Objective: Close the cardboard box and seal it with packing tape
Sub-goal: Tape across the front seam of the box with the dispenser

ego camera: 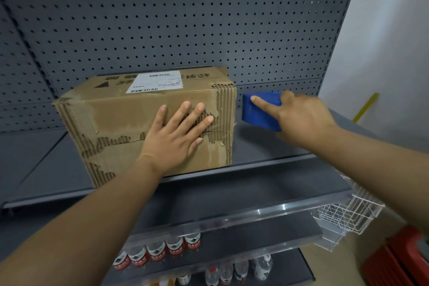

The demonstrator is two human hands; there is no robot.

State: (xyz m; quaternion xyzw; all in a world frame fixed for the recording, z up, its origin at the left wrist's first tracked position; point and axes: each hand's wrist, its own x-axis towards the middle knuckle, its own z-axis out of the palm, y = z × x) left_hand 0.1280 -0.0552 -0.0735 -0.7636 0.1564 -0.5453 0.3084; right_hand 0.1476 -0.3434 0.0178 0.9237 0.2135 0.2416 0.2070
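Observation:
A worn cardboard box (111,118) with torn paper and a white shipping label on top stands closed on a grey shelf (267,146). My left hand (176,134) lies flat against its front face, fingers spread, over the seam between the flaps. To the right of the box, my right hand (299,116) grips a blue tape dispenser (257,111), index finger stretched along its top. The dispenser is just off the box's right edge, apart from it. No tape roll is visible inside it.
A grey pegboard wall (185,18) rises behind the shelf. Lower shelves hold several water bottles (157,253) behind a clear plastic rail. A white wire basket (348,213) hangs at the right end, with a red object (401,258) on the floor beyond.

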